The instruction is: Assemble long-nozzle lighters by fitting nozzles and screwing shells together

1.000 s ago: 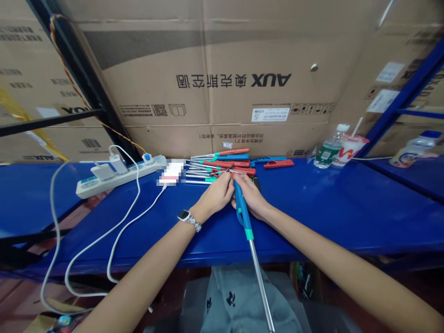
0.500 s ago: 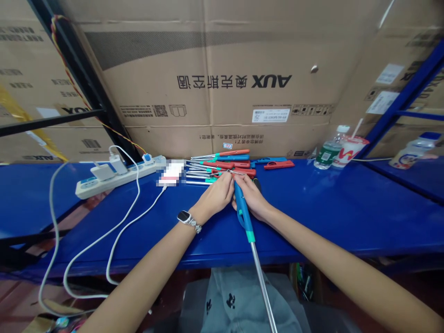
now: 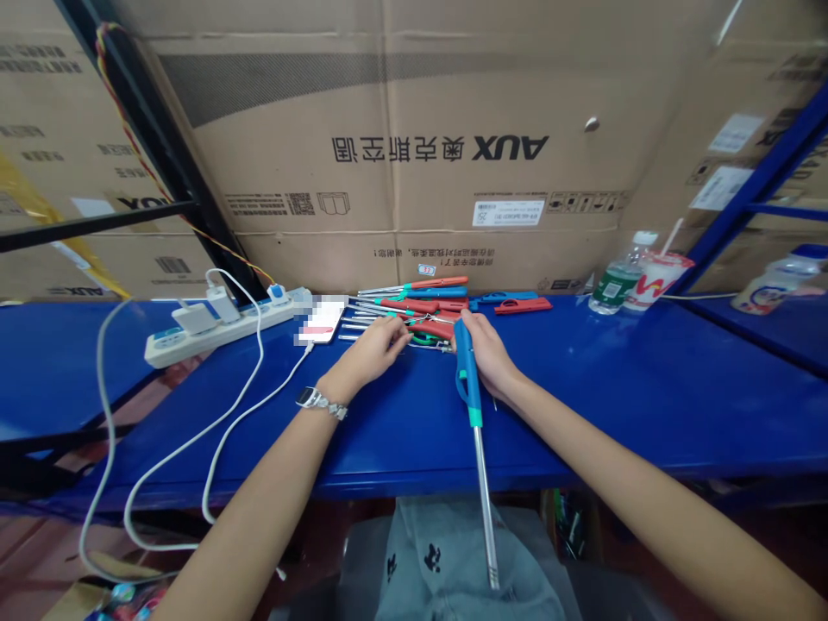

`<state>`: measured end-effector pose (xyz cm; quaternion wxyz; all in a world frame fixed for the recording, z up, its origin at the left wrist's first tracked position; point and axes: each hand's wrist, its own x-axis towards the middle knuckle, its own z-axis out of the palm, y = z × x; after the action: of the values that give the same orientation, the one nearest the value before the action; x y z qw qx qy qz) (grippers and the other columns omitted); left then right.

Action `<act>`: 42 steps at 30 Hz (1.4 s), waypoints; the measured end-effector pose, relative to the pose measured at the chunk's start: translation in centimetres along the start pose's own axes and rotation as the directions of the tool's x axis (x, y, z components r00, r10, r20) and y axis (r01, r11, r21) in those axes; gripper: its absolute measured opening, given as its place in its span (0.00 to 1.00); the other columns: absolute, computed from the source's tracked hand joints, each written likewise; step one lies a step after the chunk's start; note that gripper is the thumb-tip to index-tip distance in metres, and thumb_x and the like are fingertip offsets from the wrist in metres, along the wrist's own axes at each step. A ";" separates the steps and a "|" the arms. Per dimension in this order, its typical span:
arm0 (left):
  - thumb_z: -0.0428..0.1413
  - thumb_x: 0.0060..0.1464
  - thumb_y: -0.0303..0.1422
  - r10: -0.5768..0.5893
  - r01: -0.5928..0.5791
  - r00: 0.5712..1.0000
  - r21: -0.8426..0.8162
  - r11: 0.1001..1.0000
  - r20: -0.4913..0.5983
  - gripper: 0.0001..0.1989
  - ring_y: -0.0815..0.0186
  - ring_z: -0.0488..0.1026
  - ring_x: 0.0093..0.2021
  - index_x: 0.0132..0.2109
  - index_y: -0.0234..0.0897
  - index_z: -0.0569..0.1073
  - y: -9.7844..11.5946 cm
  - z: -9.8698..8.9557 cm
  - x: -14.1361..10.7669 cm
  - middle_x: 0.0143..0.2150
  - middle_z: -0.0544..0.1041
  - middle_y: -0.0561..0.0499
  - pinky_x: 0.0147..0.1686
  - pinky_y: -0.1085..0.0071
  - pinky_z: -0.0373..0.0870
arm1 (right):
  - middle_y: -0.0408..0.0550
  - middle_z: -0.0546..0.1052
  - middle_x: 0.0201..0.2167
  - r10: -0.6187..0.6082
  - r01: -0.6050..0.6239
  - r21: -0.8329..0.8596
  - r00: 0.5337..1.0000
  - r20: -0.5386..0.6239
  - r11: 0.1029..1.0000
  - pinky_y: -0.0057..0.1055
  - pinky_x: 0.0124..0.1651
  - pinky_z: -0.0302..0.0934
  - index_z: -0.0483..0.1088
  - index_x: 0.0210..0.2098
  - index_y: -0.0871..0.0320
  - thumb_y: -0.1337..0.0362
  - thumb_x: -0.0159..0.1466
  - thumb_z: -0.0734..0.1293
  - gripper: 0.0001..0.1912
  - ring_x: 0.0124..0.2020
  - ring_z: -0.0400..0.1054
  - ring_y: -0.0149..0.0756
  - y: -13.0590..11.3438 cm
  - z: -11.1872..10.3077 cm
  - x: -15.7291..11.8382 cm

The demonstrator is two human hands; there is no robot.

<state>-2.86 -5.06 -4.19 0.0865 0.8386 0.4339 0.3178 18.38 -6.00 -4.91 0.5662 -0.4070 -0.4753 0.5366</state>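
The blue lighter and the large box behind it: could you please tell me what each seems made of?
Blue lighter: handle probably smooth plastic, judging by its even colour; tube probably polished metal, given its silvery shine.
Large box: apparently matte cardboard, brown, creased and printed.

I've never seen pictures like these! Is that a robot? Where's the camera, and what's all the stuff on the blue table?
No robot here, just a person using two bare hands. Every picture comes from one camera on the person's head, looking forward and down, so you see what they see.

The right hand holds what looks like a long blue lighter, its metal tube pointing back toward the person's lap. The left hand is by a pile of similar lighters; I can't tell if it grips anything.

On the blue table you can also see a white power strip and a phone on the left, and a green-labelled bottle beside a red-and-white cup on the right.
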 end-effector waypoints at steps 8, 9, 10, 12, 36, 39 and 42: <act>0.55 0.63 0.30 -0.010 0.007 0.999 0.062 0.998 0.048 0.09 0.56 0.71 0.39 0.36 0.37 0.78 -0.2 -0.3 0.0 0.33 0.76 0.46 0.43 0.61 0.67 | 0.34 0.67 0.18 0.026 -0.023 0.021 0.988 -0.154 1.000 0.25 0.14 0.49 0.60 0.36 0.51 0.43 0.63 0.68 0.20 0.13 0.57 0.29 -1.1 -0.9 0.5; 0.54 0.64 0.31 -0.007 0.006 1.000 0.061 0.998 0.022 0.09 0.56 0.72 0.40 0.37 0.37 0.78 -0.1 -0.4 0.0 0.34 0.76 0.45 0.43 0.60 0.67 | 0.34 0.67 0.18 0.022 -0.018 0.026 0.987 -0.162 0.999 0.25 0.13 0.49 0.60 0.37 0.51 0.44 0.63 0.68 0.20 0.13 0.57 0.29 -1.2 -0.9 0.6; 0.54 0.64 0.31 0.001 -0.001 1.000 0.049 0.999 -0.003 0.09 0.56 0.72 0.40 0.38 0.37 0.79 0.1 -0.4 0.0 0.35 0.77 0.45 0.44 0.60 0.67 | 0.35 0.67 0.18 0.015 -0.009 0.034 0.985 -0.169 0.999 0.26 0.13 0.49 0.61 0.37 0.51 0.44 0.64 0.67 0.19 0.13 0.58 0.29 -1.3 -1.0 0.7; 0.55 0.62 0.30 0.015 -0.016 0.999 -0.024 1.000 -0.040 0.07 0.57 0.73 0.40 0.40 0.38 0.79 0.5 -0.4 -0.1 0.36 0.78 0.46 0.43 0.61 0.68 | 0.36 0.67 0.18 -0.003 0.015 0.060 0.982 -0.190 0.998 0.27 0.15 0.53 0.63 0.38 0.52 0.46 0.65 0.65 0.16 0.13 0.60 0.31 -1.5 -1.2 0.9; 0.66 0.50 0.52 -0.286 0.151 0.956 -0.719 0.679 -0.070 0.24 0.71 0.66 0.21 0.24 0.36 0.73 3.5 1.2 0.7 0.19 0.71 0.53 0.24 0.73 0.64 | 0.39 0.75 0.20 0.128 0.135 -0.409 0.823 0.553 0.902 0.23 0.16 0.59 0.69 0.43 0.57 0.48 0.69 0.64 0.18 0.13 0.65 0.28 -2.1 -0.7 -1.9; 0.62 0.54 0.55 -0.338 0.119 0.933 -0.785 0.608 -0.121 0.25 0.71 0.66 0.22 0.29 0.36 0.74 3.3 1.8 1.0 0.21 0.71 0.54 0.25 0.73 0.65 | 0.36 0.72 0.17 0.172 0.049 -0.349 0.800 0.575 0.936 0.22 0.13 0.59 0.66 0.42 0.56 0.45 0.69 0.63 0.19 0.11 0.63 0.28 -1.8 -0.2 -2.3; 0.60 0.56 0.55 -0.394 0.065 0.898 -0.830 0.554 -0.193 0.25 0.71 0.66 0.22 0.31 0.36 0.75 3.1 2.1 1.1 0.22 0.70 0.55 0.25 0.73 0.65 | 0.37 0.74 0.18 0.188 -0.025 -0.276 0.790 0.584 0.961 0.24 0.14 0.61 0.64 0.41 0.56 0.44 0.68 0.65 0.21 0.11 0.65 0.30 -1.7 0.3 -2.3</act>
<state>1.00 -5.80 -3.98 0.4181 0.5685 0.3575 0.6117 18.54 -8.50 -3.46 0.2964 -0.3097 -0.6716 0.6042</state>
